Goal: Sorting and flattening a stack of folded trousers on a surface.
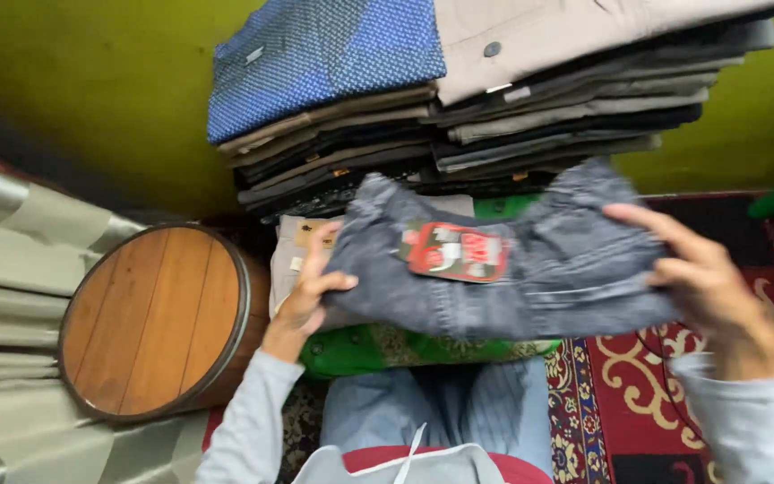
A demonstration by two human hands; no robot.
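Both hands hold a folded pair of grey jeans [503,269] up in front of the person: the left hand [308,296] has its grip pinched on the left edge, thumb on the near face and fingers on the far face, and the right hand [705,278] clamps the right edge with its fingers curled over the cloth. Just behind the jeans rise two stacks of folded garments, one topped by a blue patterned shirt [324,54], the other by a beige one [566,31], set against a yellow-green wall [82,81]. A round wooden barrel top [150,318] stands to the left, near the left wrist. Under the jeans lies a green patterned cloth [369,350], and a red patterned carpet [638,394] spreads to the right. The jeans are washed grey, with a red and white tag [455,252] on the front. Their lower edge hangs above the person's lap; open carpet lies on the right.
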